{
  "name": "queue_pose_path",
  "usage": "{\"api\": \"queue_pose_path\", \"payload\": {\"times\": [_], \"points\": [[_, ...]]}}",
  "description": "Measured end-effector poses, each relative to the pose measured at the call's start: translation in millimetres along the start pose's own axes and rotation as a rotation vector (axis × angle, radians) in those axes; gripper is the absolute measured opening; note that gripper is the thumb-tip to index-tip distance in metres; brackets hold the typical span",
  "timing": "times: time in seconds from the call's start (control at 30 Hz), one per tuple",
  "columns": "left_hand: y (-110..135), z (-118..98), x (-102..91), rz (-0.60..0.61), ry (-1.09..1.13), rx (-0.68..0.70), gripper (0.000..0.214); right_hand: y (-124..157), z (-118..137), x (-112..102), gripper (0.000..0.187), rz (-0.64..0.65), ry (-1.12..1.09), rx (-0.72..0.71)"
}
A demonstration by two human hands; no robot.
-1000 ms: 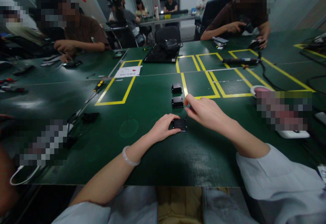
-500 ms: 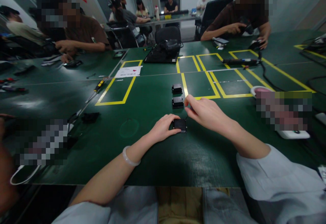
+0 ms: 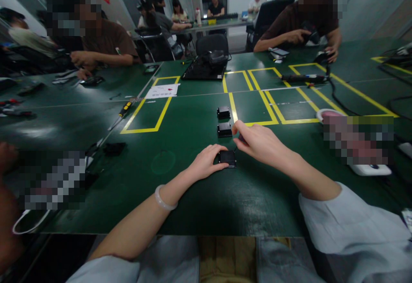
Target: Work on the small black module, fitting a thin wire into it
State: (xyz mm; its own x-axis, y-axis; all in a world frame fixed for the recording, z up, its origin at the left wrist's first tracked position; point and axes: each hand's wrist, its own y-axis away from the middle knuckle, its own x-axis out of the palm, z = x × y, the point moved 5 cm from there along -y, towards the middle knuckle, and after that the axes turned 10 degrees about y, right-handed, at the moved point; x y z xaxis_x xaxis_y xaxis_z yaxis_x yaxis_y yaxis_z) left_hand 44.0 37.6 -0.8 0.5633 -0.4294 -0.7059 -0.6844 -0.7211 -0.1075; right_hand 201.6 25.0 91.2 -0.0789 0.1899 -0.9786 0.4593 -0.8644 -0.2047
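A small black rectangular part point(image 3: 228, 158) lies on the green table, with bright metal points at its corners. My left hand point(image 3: 207, 161) grips its left side between thumb and fingers. At its upper right corner, a thin dark tool point(image 3: 236, 148) comes down from the pinched fingers of my right hand point(image 3: 252, 139). Most of that tool is hidden in the hand, so its kind does not show. Just beyond stand two similar black parts, a nearer one point(image 3: 224, 129) and a farther one point(image 3: 223, 112).
A yellow-and-black screwdriver point(image 3: 125, 108) lies to the left, near a white paper point(image 3: 162, 91). A phone point(image 3: 373, 169) in a white case is at the right. A black tray point(image 3: 201, 70) and a black bar-shaped tool point(image 3: 304, 78) lie farther back. Co-workers sit across the table.
My hands and the black part stay practically where they were. At the left edge, another person's hand has shifted slightly upward.
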Motion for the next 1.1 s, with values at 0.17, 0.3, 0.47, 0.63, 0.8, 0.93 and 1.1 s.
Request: {"api": "queue_pose_path", "payload": {"times": [0.17, 0.3, 0.47, 0.63, 0.8, 0.93, 1.1], "points": [[-0.3, 0.5, 0.0, -0.009, -0.011, 0.002, 0.039, -0.7, 2.4, -1.7, 0.020, 0.010, -0.016, 0.001], [-0.3, -0.9, -0.7, -0.001, -0.003, -0.003, 0.038, -1.5, 2.2, -0.7, 0.020, 0.005, 0.009, 0.013], [-0.2, -2.2, -1.3, -0.002, 0.005, 0.010, 0.037, -0.6, 3.1, -1.8, 0.018, -0.010, 0.031, -0.008], [-0.3, -0.9, -0.3, -0.004, -0.002, 0.004, 0.037, 0.0, 3.1, -3.6, 0.018, 0.002, 0.021, 0.003], [-0.7, -1.8, -0.2, 0.006, 0.009, -0.005, 0.037, -1.1, 0.7, -0.4, 0.020, 0.003, 0.049, 0.004], [-0.9, -1.7, -0.3, 0.016, 0.012, -0.006, 0.037, -0.6, 0.3, -0.7, 0.018, -0.013, 0.052, 0.002], [-0.8, -0.6, -0.3, 0.017, 0.006, -0.006, 0.037, 0.3, 1.2, -3.5, 0.017, -0.014, 0.033, 0.011]]}}
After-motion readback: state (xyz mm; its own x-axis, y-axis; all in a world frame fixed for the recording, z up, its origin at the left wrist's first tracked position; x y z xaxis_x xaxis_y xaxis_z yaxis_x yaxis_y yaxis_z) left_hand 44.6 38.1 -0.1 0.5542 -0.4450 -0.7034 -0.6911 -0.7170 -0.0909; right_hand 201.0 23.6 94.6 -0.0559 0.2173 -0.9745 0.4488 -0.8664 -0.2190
